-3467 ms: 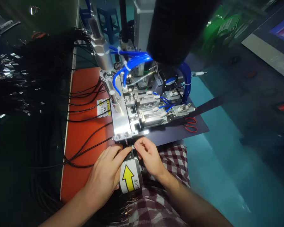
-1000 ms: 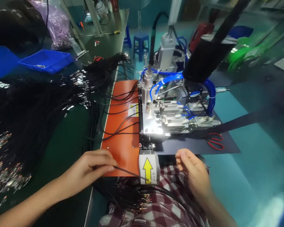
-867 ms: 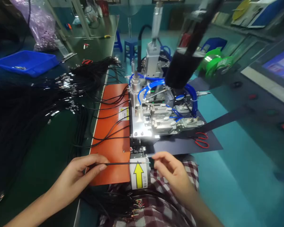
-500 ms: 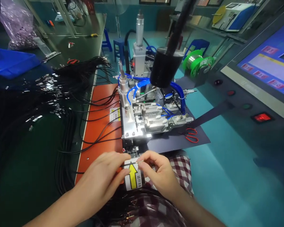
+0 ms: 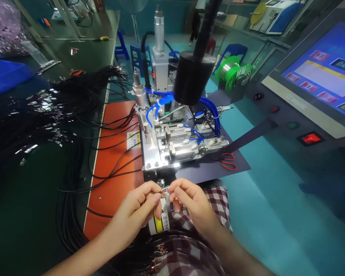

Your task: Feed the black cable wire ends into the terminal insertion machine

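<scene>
Maroon-white checked garment, bare forearms

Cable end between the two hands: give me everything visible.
The cable end is a small spread of thin, apparently plastic-coated wires, green and reddish among them. The left hand pinches it, hiding the cable behind; the tips point toward the right hand, contact too fine to tell. It is held near the yellow-arrow label.

Datum: machine | left: cable pile on table | right: control panel | right front: scissors | behind: stool | right rear: spool | front: left hand, right hand, cable end between
</scene>
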The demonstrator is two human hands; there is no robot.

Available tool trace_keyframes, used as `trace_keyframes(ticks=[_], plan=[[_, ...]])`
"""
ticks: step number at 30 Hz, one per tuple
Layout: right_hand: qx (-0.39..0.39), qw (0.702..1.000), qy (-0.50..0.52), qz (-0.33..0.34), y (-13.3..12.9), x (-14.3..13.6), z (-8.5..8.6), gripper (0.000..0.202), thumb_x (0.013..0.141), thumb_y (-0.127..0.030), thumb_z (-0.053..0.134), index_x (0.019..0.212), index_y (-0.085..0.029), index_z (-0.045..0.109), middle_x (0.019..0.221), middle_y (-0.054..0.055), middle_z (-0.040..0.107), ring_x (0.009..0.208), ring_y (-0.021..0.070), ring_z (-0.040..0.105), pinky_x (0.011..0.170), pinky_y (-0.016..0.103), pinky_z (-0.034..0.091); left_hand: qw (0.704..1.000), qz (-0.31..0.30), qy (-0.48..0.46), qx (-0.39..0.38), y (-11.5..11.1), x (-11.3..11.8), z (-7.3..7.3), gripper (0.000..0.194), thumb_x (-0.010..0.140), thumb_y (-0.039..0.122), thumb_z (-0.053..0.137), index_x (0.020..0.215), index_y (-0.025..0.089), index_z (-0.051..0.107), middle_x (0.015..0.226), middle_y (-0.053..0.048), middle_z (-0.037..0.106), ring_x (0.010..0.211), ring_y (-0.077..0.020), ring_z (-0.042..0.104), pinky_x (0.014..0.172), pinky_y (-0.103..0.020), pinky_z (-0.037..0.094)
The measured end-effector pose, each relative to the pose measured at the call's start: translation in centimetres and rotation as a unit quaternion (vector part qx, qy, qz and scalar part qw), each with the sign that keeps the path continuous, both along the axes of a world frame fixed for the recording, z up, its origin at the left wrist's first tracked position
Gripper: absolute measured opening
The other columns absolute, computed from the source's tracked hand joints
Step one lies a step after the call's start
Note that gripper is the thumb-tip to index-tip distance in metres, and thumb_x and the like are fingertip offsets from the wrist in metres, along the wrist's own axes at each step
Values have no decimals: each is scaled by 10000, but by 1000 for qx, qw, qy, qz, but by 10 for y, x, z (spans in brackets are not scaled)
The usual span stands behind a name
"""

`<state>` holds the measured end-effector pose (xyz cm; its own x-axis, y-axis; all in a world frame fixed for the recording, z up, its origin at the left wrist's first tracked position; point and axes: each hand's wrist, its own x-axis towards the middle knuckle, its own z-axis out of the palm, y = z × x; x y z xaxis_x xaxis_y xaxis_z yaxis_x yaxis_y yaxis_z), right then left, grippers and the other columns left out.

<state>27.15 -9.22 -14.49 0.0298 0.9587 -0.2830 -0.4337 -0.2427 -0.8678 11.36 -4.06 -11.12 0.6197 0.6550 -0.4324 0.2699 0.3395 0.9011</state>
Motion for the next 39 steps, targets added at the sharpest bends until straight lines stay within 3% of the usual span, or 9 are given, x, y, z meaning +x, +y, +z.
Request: trace_keyframes(ticks=[16, 22, 25, 27, 31, 39], plan=[[-8, 1000, -14, 23, 6, -4, -1, 199, 761, -353, 659, 701, -172, 601, 547, -60, 476, 455, 69, 372, 462, 207, 312, 1000, 15, -20, -19, -2, -2, -4, 210, 903, 376, 450, 871, 182, 525, 612, 40, 522, 420, -39, 266, 377, -155, 178], [-3, 999, -53, -12, 4, -16, -4, 209, 738, -361, 677, 704, -176, 585, 593, -37, 541, 478, 79, 415, 475, 214, 363, 999, 39, -4, 38, -3, -1, -2, 165, 883, 342, 494, 863, 193, 562, 678, 21, 533, 554, -82, 437, 441, -155, 306], [1, 997, -76, -6, 3, -16, -5, 200, 755, -352, 663, 701, -177, 585, 579, -46, 513, 474, 76, 402, 463, 207, 355, 997, 57, -3, 44, -1, 1, 2, 157, 857, 338, 537, 961, 221, 556, 743, 22, 552, 631, -97, 487, 515, -163, 376], [9, 996, -93, 6, 3, -15, -5, 187, 767, -338, 652, 704, -175, 586, 586, -48, 505, 485, 76, 400, 466, 202, 351, 997, 70, 0, 17, 2, 3, 2, 191, 842, 351, 556, 985, 224, 549, 651, 42, 526, 558, -86, 453, 489, -161, 361], [20, 992, -120, 18, 1, -14, -4, 159, 785, -296, 629, 703, -172, 573, 597, -48, 493, 516, 81, 400, 495, 208, 348, 991, 115, -17, -67, 3, 7, -1, 187, 830, 382, 568, 826, 200, 525, 459, 78, 419, 432, -66, 354, 423, -151, 294], [30, 980, -198, -7, 2, -22, -3, 135, 805, -237, 577, 690, -168, 560, 624, -32, 510, 565, 104, 431, 555, 230, 373, 958, 195, -120, -174, 0, 9, -8, 179, 833, 294, 567, 728, 174, 484, 460, 72, 392, 455, -59, 296, 464, -155, 289]])
